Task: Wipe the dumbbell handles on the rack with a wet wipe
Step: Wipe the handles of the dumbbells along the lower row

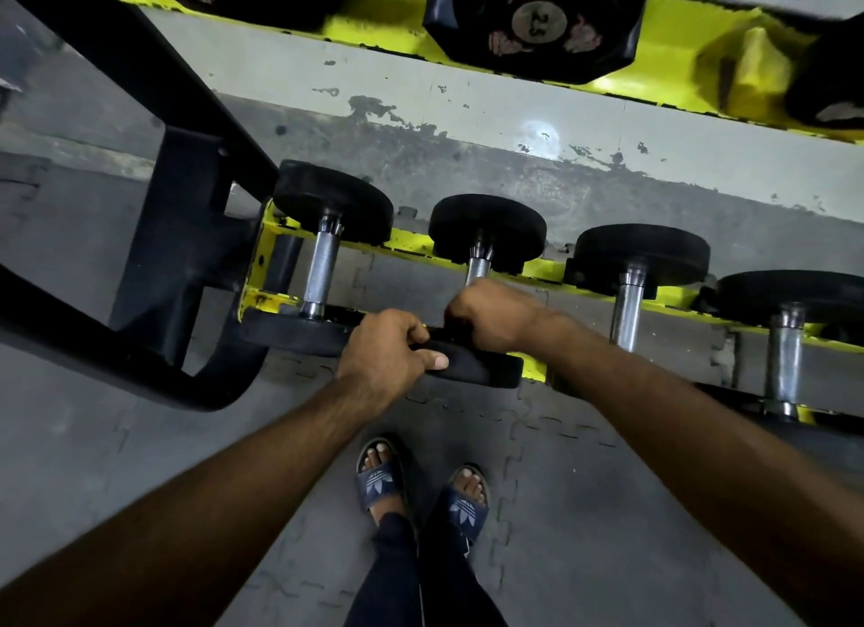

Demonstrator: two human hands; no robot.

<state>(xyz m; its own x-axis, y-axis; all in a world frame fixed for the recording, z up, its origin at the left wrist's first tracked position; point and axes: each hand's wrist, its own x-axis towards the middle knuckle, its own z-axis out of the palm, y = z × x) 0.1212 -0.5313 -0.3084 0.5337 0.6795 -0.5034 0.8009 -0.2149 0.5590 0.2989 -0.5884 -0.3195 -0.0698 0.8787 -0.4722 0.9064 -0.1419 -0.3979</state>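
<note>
Several round black dumbbells lie across the lower yellow rack rail [406, 241]. My right hand [491, 315] is curled round the chrome handle [478, 267] of the second dumbbell from the left; no wipe shows, as the fist hides whatever is inside it. My left hand [388, 355] grips the rim of that dumbbell's near black plate [472, 367], thumb on its front edge. The leftmost dumbbell's knurled handle [321, 273] is bare, and so are the handles [629, 306] further right.
The rack's black frame [187, 234] stands at the left. An upper yellow shelf [664, 51] carries hex dumbbells, one marked 2.5 [540, 21]. My feet in blue slides [378, 477] stand on grey interlocking floor mats below the rack.
</note>
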